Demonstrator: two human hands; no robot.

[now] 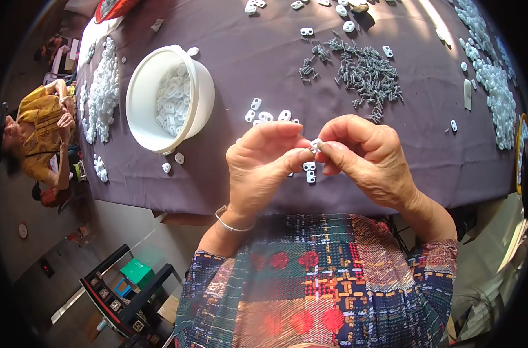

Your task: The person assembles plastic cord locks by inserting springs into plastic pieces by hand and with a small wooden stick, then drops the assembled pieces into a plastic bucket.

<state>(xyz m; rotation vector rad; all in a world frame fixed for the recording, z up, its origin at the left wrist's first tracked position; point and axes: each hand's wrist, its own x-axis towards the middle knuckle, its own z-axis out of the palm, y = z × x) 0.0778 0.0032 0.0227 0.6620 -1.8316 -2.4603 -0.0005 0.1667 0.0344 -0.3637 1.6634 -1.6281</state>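
Between my two hands, above the near part of the table, is a small white plastic cord-lock piece [315, 144]. My left hand [267, 153] pinches it from the left with thumb and forefinger. From the right, my right hand [365, 156] grips it between thumb and fingertips. The fingers cover most of it, so its details are hidden. Just below the fingertips lie white two-holed pieces [310, 172]. More white cord-lock pieces [266, 116] rest behind my left hand. A heap of small dark metal springs [365, 72] lies beyond my right hand.
A white bucket [203, 95] tilts on its side at the left, with white pieces inside. Piles of white parts lie along the left [104, 93] and right [496, 95] of the dark tablecloth [258, 64]. Another person [44, 127] in a yellow top is at far left.
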